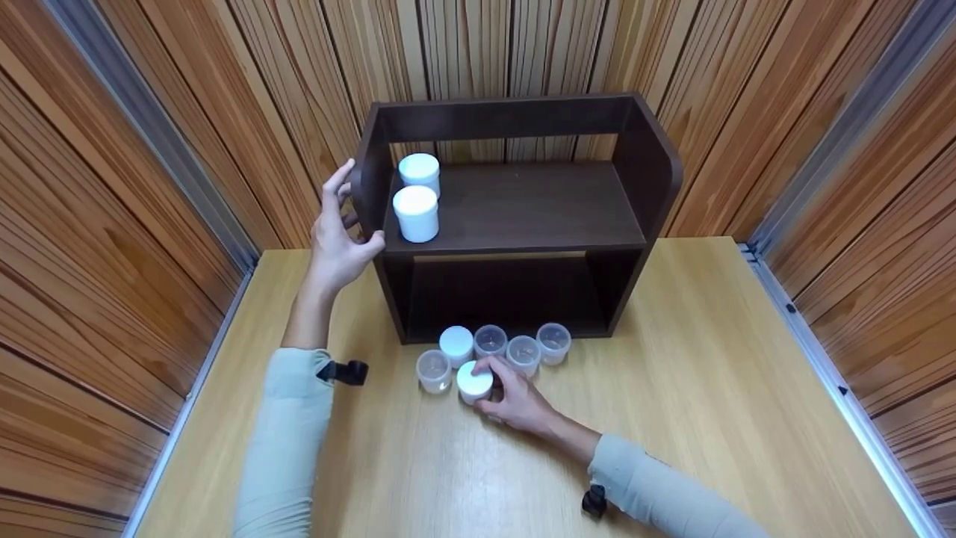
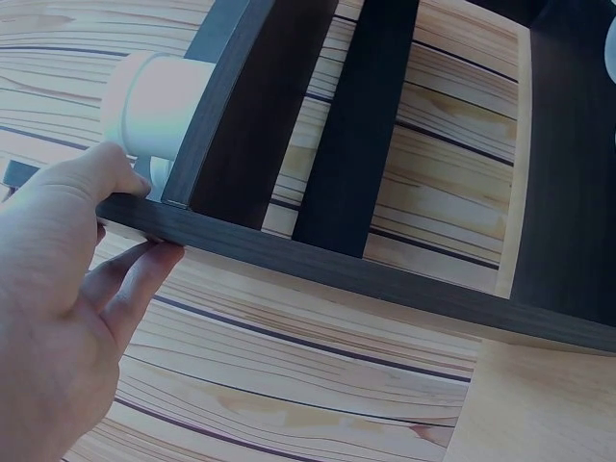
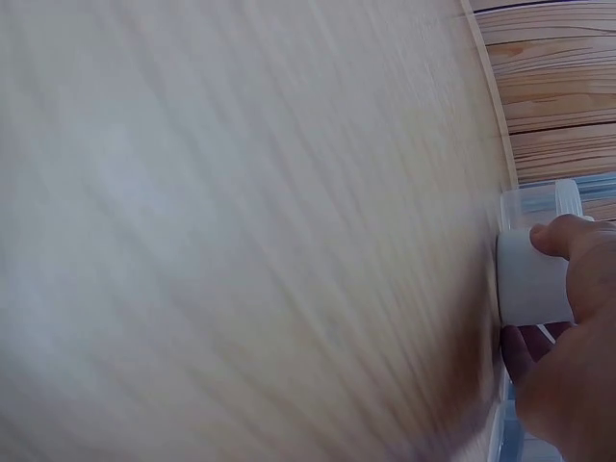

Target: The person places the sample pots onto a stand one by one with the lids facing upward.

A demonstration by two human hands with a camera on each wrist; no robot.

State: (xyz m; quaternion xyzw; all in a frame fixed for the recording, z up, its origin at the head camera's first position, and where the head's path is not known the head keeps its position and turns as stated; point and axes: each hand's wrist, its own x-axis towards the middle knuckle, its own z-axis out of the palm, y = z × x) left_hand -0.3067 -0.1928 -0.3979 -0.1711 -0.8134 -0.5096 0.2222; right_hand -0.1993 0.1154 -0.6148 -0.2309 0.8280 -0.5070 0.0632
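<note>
My left hand [image 1: 337, 243] grips the left side panel of a dark brown shelf unit [image 1: 553, 205], thumb on the front edge and fingers on the outer side. In the left wrist view the thumb and fingers lie on opposite faces of that panel [image 2: 346, 281]. A white lidded jar [image 1: 473, 381] stands on the table, held around its side by my right hand [image 1: 519, 403]. The right wrist view shows this jar [image 3: 529, 284] touching the tabletop. Another white jar [image 1: 456, 344] stands just behind it.
Two white jars, one front [image 1: 417, 217] and one behind [image 1: 420, 169], stand at the left of the upper shelf. Several clear plastic cups, among them one at the left [image 1: 434, 371] and one at the right [image 1: 553, 344], stand before the unit. Wood-patterned walls [image 1: 112, 224] enclose the table [image 1: 694, 373].
</note>
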